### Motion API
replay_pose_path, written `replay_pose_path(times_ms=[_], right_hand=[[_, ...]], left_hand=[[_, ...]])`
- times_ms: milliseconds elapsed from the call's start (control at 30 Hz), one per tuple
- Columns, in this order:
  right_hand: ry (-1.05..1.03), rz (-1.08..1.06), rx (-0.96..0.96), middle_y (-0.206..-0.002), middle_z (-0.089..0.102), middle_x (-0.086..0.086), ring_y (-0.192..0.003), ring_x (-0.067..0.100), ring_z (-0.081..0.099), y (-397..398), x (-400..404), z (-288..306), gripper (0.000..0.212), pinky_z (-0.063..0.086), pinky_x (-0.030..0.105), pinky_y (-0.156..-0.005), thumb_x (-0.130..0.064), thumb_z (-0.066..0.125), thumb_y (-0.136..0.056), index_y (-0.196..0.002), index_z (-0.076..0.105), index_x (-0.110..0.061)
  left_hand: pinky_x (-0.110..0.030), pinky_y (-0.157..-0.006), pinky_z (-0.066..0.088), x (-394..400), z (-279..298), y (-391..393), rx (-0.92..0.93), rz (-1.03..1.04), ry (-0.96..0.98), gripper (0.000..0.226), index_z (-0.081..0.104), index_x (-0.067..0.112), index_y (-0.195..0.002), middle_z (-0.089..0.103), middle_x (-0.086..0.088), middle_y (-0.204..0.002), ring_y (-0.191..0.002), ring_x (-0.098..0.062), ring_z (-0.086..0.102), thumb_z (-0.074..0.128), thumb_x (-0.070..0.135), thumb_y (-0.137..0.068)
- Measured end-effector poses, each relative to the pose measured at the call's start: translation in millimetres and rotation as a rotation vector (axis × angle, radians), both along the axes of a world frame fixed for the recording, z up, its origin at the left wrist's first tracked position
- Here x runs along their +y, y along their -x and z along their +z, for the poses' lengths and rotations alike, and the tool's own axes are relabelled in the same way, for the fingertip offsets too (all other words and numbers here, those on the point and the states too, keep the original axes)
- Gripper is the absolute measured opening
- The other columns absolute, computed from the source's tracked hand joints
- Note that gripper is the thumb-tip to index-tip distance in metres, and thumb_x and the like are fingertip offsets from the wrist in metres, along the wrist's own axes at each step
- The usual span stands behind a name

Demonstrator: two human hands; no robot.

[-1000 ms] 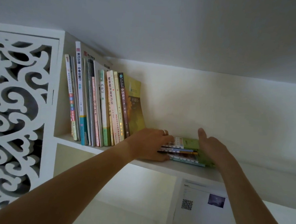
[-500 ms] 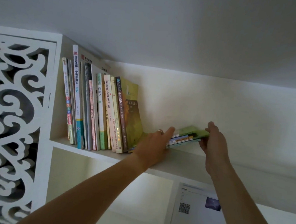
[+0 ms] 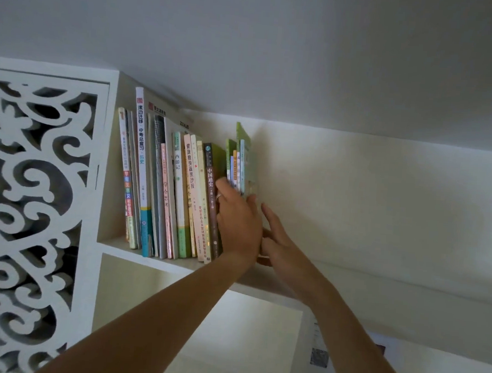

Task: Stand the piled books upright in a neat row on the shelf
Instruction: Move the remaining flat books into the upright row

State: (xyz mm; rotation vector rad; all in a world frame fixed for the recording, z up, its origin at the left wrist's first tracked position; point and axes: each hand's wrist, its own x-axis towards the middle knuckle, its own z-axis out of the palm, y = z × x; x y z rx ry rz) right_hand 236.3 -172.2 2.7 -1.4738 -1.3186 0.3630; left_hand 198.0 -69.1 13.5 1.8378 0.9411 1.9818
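A row of upright books [image 3: 166,196] stands at the left end of the white shelf [image 3: 159,263]. At its right end a small bunch of thin green and light-coloured books [image 3: 242,163] stands upright against the dark brown book. My left hand [image 3: 238,223] grips this bunch low down, fingers on its left side and thumb on its right. My right hand [image 3: 279,240] is just right of it with fingers straight, touching near the bunch's lower right side. Both hands hide the bottoms of these books.
A white carved lattice panel [image 3: 30,202] closes the shelf on the left. The pale back wall runs right of the books above bare shelf board. Below the shelf hangs a sheet with a QR code [image 3: 319,356].
The small pile, flat on the shelf a second ago, was lifted, tipped up and pushed left against the row. Both hands moved left with it.
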Motion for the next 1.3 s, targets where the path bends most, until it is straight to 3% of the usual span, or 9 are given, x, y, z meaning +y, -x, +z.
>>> replay_pose_path(times_ms=[67,133,200,300,400,600,967,1133,1300], right_hand=[[0.026,-0.006,-0.022,-0.143,0.055,-0.019,-0.128,0.01,0.058,-4,-1,1,0.059,0.053,0.035,-0.105,-0.019,0.051,-0.105,-0.152,0.032,-0.05],[0.09,-0.02,-0.105,-0.145,0.054,-0.017,-0.127,0.007,0.056,-9,-6,0,0.065,0.05,0.035,-0.107,-0.009,0.055,-0.097,-0.144,0.037,-0.049],[0.173,-0.035,-0.185,-0.148,0.049,-0.018,-0.129,0.006,0.053,-12,-8,-4,0.067,0.045,0.035,-0.11,-0.017,0.061,-0.095,-0.144,0.031,-0.051],[0.182,-0.045,-0.252,-0.142,0.053,-0.023,-0.123,0.0,0.059,-12,-2,-8,0.07,0.049,0.029,-0.105,-0.039,0.076,-0.088,-0.138,0.029,-0.055],[0.134,-0.137,-0.325,-0.128,0.059,-0.022,-0.111,0.001,0.063,-6,11,-8,0.074,0.055,0.032,-0.098,-0.05,0.084,-0.079,-0.136,0.037,-0.042],[0.066,-0.317,-0.415,-0.134,0.055,-0.008,-0.117,0.016,0.059,-2,37,-13,0.112,0.054,0.04,-0.095,-0.077,0.083,-0.049,-0.142,0.031,-0.042],[0.147,-0.328,-0.472,-0.147,0.037,0.0,-0.133,0.022,0.047,-6,48,-19,0.139,0.047,0.045,-0.11,-0.078,0.083,-0.055,-0.161,0.002,-0.039],[0.063,-0.311,-0.473,-0.137,0.049,-0.007,-0.121,0.015,0.056,-9,52,-18,0.133,0.053,0.043,-0.102,-0.076,0.086,-0.048,-0.156,0.018,-0.042],[0.029,-0.262,-0.304,-0.141,0.048,-0.007,-0.126,0.015,0.056,-12,42,-22,0.094,0.051,0.039,-0.106,-0.06,0.075,-0.083,-0.159,0.021,-0.049]], left_hand=[[-0.041,-0.101,0.054,-2,-4,1,0.064,0.054,-0.008,0.058,0.037,0.013,-0.144,0.058,-0.011,-0.134,-0.124,-0.028,0.059,0.063,0.038,-0.099],[-0.049,-0.121,0.036,-1,-11,4,0.19,0.207,-0.202,0.07,0.024,0.004,-0.158,0.038,-0.021,-0.158,-0.147,-0.037,0.04,0.051,0.039,-0.103],[-0.052,-0.129,0.015,5,-15,9,0.307,0.314,-0.454,0.07,0.015,-0.005,-0.161,0.013,-0.027,-0.169,-0.158,-0.04,0.014,0.041,0.031,-0.107],[-0.055,-0.128,0.018,15,-13,21,0.372,0.143,-0.666,0.066,0.022,-0.003,-0.161,0.013,-0.025,-0.17,-0.16,-0.038,0.007,0.048,0.013,-0.102],[-0.058,-0.126,0.02,34,-15,39,0.332,0.132,-0.669,0.061,0.036,0.0,-0.157,0.025,-0.024,-0.167,-0.158,-0.038,0.017,0.052,0.013,-0.1],[-0.06,-0.126,0.017,81,-15,66,0.32,0.03,-0.63,0.064,0.02,0.002,-0.163,0.011,-0.021,-0.171,-0.161,-0.033,0.006,0.041,0.026,-0.107],[-0.055,-0.127,0.02,79,-19,57,0.271,0.022,-0.615,0.066,0.023,0.001,-0.162,0.014,-0.022,-0.171,-0.16,-0.033,0.008,0.04,0.034,-0.108],[-0.055,-0.127,0.021,80,-20,56,0.289,0.052,-0.632,0.067,0.024,0.0,-0.161,0.016,-0.024,-0.169,-0.16,-0.034,0.009,0.046,0.031,-0.106],[-0.055,-0.128,0.019,81,-20,57,0.313,0.042,-0.625,0.067,0.021,0.0,-0.162,0.012,-0.022,-0.171,-0.161,-0.034,0.006,0.042,0.033,-0.108]])
